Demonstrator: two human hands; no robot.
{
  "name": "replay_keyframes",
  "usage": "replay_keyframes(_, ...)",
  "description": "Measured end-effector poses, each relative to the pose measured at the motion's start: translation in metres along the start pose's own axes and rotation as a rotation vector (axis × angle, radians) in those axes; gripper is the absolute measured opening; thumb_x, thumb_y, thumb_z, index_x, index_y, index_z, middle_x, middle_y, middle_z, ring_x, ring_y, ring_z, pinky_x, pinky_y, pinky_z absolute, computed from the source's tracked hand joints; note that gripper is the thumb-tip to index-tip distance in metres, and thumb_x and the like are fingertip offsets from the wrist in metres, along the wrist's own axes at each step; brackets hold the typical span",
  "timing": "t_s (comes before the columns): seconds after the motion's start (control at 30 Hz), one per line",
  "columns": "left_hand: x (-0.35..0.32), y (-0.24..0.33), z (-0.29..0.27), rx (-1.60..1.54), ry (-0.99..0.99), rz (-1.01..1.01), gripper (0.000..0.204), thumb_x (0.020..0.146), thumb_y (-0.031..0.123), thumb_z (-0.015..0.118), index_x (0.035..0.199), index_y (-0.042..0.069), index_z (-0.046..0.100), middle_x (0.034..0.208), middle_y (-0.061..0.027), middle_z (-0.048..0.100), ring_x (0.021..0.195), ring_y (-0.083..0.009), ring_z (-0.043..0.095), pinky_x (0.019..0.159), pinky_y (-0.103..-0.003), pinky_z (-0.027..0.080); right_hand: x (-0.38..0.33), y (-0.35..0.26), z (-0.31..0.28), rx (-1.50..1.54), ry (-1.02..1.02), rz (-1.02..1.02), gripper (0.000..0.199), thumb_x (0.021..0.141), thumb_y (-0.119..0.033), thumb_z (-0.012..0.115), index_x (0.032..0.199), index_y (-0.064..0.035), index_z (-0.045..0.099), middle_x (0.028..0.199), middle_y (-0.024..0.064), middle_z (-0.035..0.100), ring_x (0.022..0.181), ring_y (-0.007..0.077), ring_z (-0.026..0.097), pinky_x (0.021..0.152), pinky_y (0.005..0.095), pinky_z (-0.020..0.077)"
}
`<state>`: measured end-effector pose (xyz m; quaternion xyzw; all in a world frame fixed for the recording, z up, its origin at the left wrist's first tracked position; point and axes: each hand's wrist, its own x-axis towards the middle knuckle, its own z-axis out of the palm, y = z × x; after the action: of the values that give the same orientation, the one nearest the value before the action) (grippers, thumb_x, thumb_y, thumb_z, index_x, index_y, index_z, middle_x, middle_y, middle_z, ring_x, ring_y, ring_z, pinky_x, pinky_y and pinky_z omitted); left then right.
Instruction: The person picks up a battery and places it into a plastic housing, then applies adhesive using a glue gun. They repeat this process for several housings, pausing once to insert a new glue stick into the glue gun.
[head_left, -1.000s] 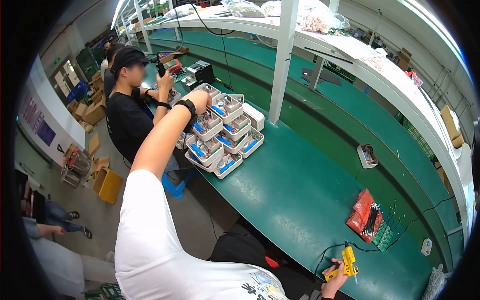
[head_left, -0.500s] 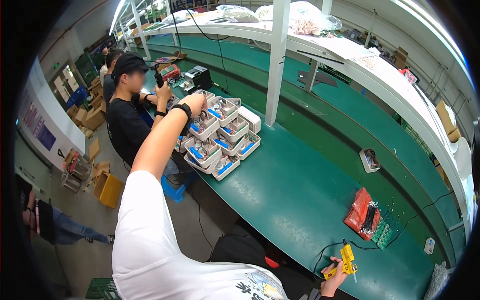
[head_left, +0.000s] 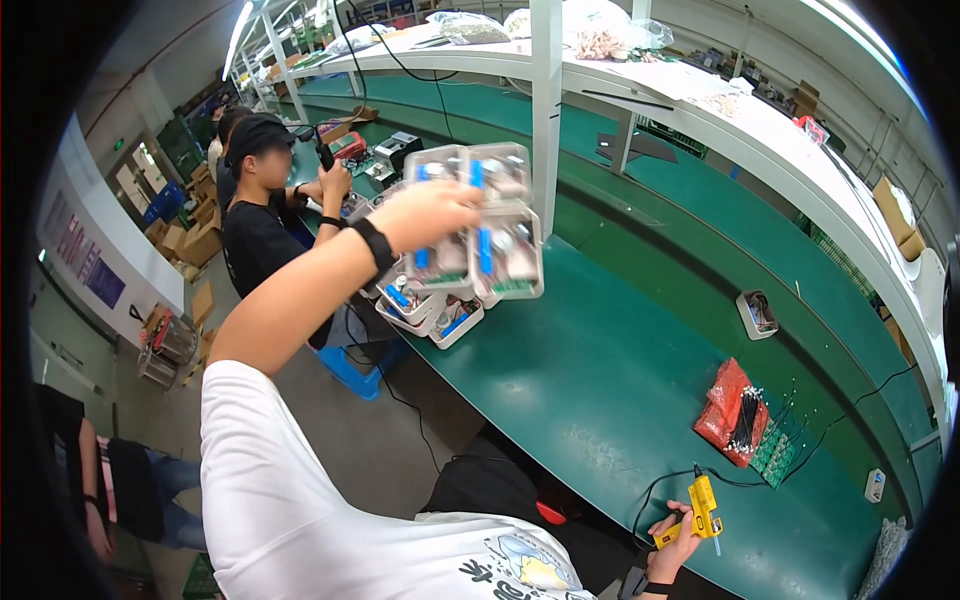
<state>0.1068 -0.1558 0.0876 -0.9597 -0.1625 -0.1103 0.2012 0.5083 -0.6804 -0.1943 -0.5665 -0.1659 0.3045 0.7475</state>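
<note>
My left hand (head_left: 432, 212) grips a cluster of several pale plastic housings (head_left: 515, 262) where their walls meet, fingers closed over the middle. Each holds a blue cylindrical cell, wires and small parts; motion blurs them somewhat. The cluster is raised and tilted toward me. Beneath and behind it, more such housings (head_left: 456, 322) sit stacked on the green bench (head_left: 590, 400). Low on the right, my right hand (head_left: 676, 540) is wrapped round the handle of a yellow hot glue gun (head_left: 704, 508), its nozzle end up and a clear glue stick protruding below.
A red bag (head_left: 722, 412) with black wires lies beside green circuit boards (head_left: 773, 455). One housing (head_left: 757, 315) stands alone farther back. A white post (head_left: 546, 120) rises near the cluster. At left, a co-worker (head_left: 262, 210) sits holding a dark tool. The glue gun's cord trails across the bench.
My left hand has lifted the cluster of housings off the stack and brought it rightward and nearer. My right hand still holds the glue gun in about the same place.
</note>
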Motion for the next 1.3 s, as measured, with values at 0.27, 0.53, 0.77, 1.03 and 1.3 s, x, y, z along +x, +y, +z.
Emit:
replay_keyframes(0.27,0.093,0.162,0.088,-0.17,0.15,0.917,0.014,0.08,0.017,0.074,0.09,0.008,0.077,0.119,-0.0051,0.068,0.096,-0.0264,0.067,0.081,-0.04,0.063,0.003,0.004,-0.003,0.087,0.016,-0.044,0.025,0.118,-0.026,0.054,0.119,-0.0017,0.059,0.114,0.0202,0.071,0.057,0.0142,0.054,0.052,0.0342,0.0533)
replay_keyframes(0.53,0.103,0.22,0.173,-0.402,0.139,1.343,0.028,0.08,0.019,0.074,0.098,0.0,0.081,0.128,-0.012,0.069,0.104,-0.035,0.07,0.094,-0.047,0.062,0.0,0.006,-0.005,0.16,0.026,-0.081,0.025,0.119,-0.028,0.054,0.121,-0.0032,0.059,0.114,0.0186,0.071,0.059,0.0132,0.053,0.053,0.0338,0.0519)
replay_keyframes(0.77,0.064,0.235,0.136,-0.428,0.075,0.785,0.025,0.089,0.021,0.077,0.109,0.007,0.08,0.133,-0.0114,0.069,0.123,-0.0339,0.068,0.109,-0.05,0.056,-0.005,0.003,-0.004,0.146,0.052,-0.059,0.024,0.118,-0.027,0.054,0.121,-0.0036,0.059,0.115,0.019,0.071,0.059,0.0136,0.054,0.054,0.0339,0.0518)
replay_keyframes(1.03,0.002,0.35,0.108,-0.802,0.047,0.013,0.016,0.095,0.022,0.08,0.11,0.017,0.08,0.142,-0.0067,0.068,0.141,-0.0288,0.06,0.128,-0.06,0.037,-0.001,-0.006,0.003,0.089,0.027,-0.012,0.022,0.117,-0.025,0.055,0.121,-0.0042,0.06,0.115,0.0193,0.072,0.059,0.0147,0.054,0.055,0.035,0.0517)
replay_keyframes(1.3,-0.004,0.345,0.105,-0.924,-0.012,0.105,0.012,0.097,0.025,0.079,0.105,0.017,0.078,0.136,-0.0043,0.071,0.134,-0.0236,0.064,0.127,-0.061,0.035,0.006,-0.011,0.006,0.082,0.03,0.06,0.025,0.116,-0.027,0.056,0.122,-0.0038,0.061,0.119,0.0207,0.074,0.063,0.0156,0.055,0.058,0.0366,0.053)
